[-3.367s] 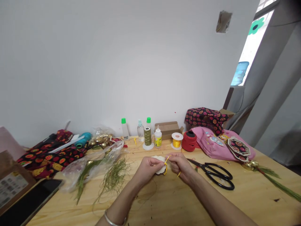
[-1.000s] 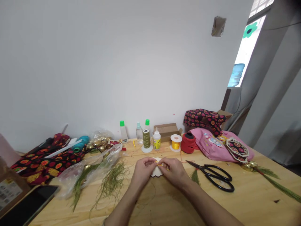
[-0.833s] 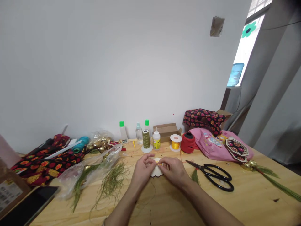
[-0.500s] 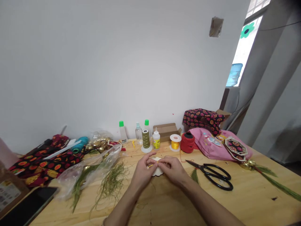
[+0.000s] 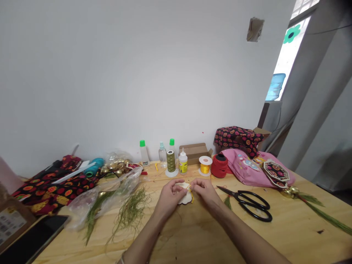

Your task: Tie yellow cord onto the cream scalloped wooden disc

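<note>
Between my hands is a small cream-coloured piece with a scalloped edge point(image 5: 186, 198), held above the front middle of the table. The fingers and thumb of my left hand point(image 5: 171, 193) are closed on its left side. My right hand point(image 5: 204, 190) pinches a thin yellow cord point(image 5: 192, 198) at the piece's right edge, and a bit of the cord crosses its face. Just behind my hands stand a glue bottle point(image 5: 183, 163) with a yellow label, an olive thread spool point(image 5: 171, 161) and a spool of yellow cord point(image 5: 205, 168).
Black-handled scissors point(image 5: 254, 205) lie right of my right arm. A red thread cone point(image 5: 220, 166) and pink fabric point(image 5: 244, 172) sit behind them. Olive tassel threads point(image 5: 132, 211), a plastic bag point(image 5: 79, 212) and a phone point(image 5: 34, 238) lie to the left. A cardboard box point(image 5: 194, 153) stands against the wall.
My right hand has drawn slightly away to the right from my left hand, bringing the yellow cord out at the piece's right edge. More of the cream face shows between my hands.
</note>
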Action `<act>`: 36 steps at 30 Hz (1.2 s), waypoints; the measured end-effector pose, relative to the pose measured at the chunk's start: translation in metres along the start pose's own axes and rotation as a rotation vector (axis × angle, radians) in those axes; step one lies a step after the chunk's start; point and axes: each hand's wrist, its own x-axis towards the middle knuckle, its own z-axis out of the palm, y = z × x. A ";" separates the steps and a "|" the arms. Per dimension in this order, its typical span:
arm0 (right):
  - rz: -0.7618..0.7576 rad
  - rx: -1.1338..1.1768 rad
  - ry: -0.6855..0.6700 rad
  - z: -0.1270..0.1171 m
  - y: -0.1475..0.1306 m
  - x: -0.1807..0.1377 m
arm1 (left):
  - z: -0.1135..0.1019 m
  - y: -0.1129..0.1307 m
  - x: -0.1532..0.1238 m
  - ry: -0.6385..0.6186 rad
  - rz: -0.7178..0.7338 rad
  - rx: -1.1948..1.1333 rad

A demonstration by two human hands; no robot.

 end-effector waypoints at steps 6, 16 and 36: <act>0.109 0.392 -0.117 -0.004 -0.008 -0.004 | -0.001 0.000 0.001 0.022 -0.028 -0.010; 0.035 0.462 -0.069 -0.005 -0.010 -0.003 | 0.001 -0.001 0.001 -0.034 -0.096 -0.055; 0.042 0.533 -0.037 -0.007 -0.003 0.001 | 0.001 0.000 0.000 -0.098 -0.139 -0.135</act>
